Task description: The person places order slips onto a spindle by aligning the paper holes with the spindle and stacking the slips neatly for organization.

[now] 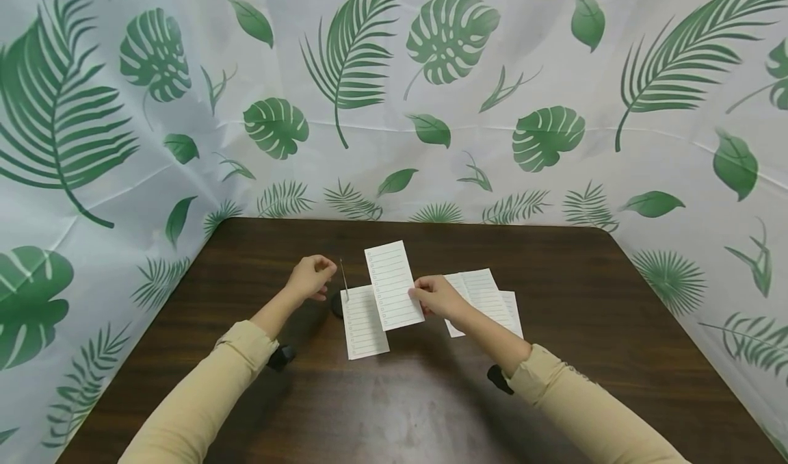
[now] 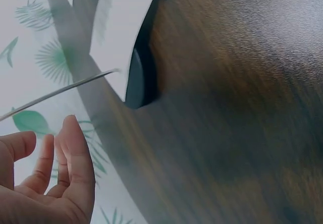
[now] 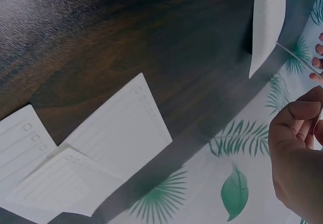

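Observation:
My right hand [image 1: 438, 298] pinches a lined checklist sheet [image 1: 394, 286] by its right edge, above the table. To its left stands a bill spike, a thin metal rod [image 1: 344, 276] on a round black base [image 2: 145, 77]. Another lined sheet [image 1: 366, 330] is pierced on the spike near a corner and lies low over the base, partly covered by the held sheet in the head view. Beside the rod, my left hand [image 1: 311, 278] is raised with fingers loosely bent and holds nothing. In the left wrist view that hand [image 2: 60, 178] is apart from the rod.
Several loose lined sheets [image 1: 483, 293] overlap on the dark wooden table [image 1: 585, 327], right of and behind the right hand. A white cloth with green leaf prints [image 1: 382, 170] hangs behind the table and along its sides. Black wrist straps show under both forearms.

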`<state>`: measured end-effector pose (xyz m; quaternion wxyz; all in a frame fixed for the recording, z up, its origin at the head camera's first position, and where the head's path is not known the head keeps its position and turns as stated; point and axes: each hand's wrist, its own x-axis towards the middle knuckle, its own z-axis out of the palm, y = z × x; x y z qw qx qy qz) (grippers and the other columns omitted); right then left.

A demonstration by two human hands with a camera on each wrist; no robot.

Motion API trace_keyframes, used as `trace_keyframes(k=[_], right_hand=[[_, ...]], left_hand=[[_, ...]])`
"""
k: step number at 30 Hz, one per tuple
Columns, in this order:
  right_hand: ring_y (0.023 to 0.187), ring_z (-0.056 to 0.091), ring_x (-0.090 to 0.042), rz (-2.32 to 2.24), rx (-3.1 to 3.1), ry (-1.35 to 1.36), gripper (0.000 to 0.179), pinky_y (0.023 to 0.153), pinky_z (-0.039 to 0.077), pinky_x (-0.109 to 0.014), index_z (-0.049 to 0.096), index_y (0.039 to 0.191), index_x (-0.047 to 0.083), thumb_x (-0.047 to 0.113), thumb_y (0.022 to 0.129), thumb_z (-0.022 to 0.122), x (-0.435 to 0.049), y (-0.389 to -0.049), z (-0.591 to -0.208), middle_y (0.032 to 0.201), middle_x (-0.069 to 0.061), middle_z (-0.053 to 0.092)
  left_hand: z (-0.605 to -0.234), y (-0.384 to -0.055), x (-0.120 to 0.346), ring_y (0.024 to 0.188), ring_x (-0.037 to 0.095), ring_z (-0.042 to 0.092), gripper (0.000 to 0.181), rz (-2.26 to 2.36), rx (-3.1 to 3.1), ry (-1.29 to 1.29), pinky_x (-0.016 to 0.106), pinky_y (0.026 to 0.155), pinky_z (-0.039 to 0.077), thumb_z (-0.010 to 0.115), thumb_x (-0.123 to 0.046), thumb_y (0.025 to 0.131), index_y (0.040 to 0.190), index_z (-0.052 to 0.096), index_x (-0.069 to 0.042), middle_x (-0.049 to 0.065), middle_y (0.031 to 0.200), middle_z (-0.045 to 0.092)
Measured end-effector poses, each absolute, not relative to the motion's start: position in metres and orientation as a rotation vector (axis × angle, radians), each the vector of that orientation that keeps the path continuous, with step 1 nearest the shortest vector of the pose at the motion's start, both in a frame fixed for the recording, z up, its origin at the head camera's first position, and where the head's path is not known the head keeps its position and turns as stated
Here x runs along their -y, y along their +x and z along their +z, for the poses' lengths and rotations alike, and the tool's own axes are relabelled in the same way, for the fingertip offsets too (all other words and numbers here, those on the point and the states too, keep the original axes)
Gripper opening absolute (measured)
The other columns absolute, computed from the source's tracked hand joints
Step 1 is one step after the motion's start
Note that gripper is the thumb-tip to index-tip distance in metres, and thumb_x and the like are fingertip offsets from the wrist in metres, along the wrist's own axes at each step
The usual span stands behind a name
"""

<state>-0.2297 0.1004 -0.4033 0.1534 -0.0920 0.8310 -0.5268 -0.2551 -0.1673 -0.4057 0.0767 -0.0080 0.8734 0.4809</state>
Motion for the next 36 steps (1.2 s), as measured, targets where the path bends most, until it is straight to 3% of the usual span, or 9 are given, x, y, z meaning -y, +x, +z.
trace_keyframes(k=[11,19,28,33,36], right_hand=[[0.055,0.044,-0.01,-1.505,-2.402,-0.34,0.018,0.048,0.042,-0.019,0.061,0.095,-0.011,0.005,0.093,0.053,-0.089,-0.232,-0.392,0.061,0.003,0.049],[0.057,0.047,-0.01,-1.526,-2.35,-0.328,0.018,0.051,0.045,-0.021,0.06,0.095,-0.012,0.004,0.093,0.052,-0.081,-0.233,-0.386,0.064,0.002,0.054],[0.056,0.045,-0.011,-1.512,-2.343,-0.336,0.018,0.049,0.042,-0.019,0.061,0.093,-0.01,0.005,0.093,0.052,-0.064,-0.233,-0.383,0.06,0.002,0.048],[0.053,0.043,-0.01,-1.535,-2.34,-0.343,0.017,0.048,0.042,-0.019,0.061,0.093,-0.01,0.005,0.093,0.053,-0.057,-0.235,-0.385,0.057,0.002,0.046],[0.053,0.043,-0.011,-1.534,-2.344,-0.334,0.017,0.046,0.04,-0.018,0.061,0.092,-0.01,0.005,0.093,0.052,-0.053,-0.236,-0.386,0.057,0.0,0.045]], left_hand=[[-0.394,-0.255,0.168,0.067,0.016,0.056,0.029,1.488,-2.613,0.021,0.03,0.058,0.06,0.048,-0.019,0.099,0.115,0.056,0.004,0.023,0.104,0.058],[-0.382,-0.255,0.166,0.066,0.015,0.054,0.034,1.599,-2.51,-0.048,0.025,0.056,0.059,0.048,-0.024,0.098,0.117,0.056,0.004,0.013,0.096,0.057],[-0.374,-0.257,0.167,0.062,0.009,0.051,0.035,1.667,-2.478,-0.041,0.021,0.055,0.057,0.042,-0.023,0.101,0.117,0.057,0.004,0.004,0.088,0.052],[-0.373,-0.255,0.165,0.062,0.008,0.052,0.044,1.77,-2.429,-0.017,0.021,0.056,0.057,0.038,-0.032,0.102,0.114,0.056,0.006,0.002,0.088,0.05],[-0.373,-0.254,0.164,0.065,0.009,0.054,0.043,1.799,-2.442,-0.005,0.021,0.057,0.057,0.046,-0.034,0.099,0.112,0.057,0.006,0.001,0.088,0.052]])
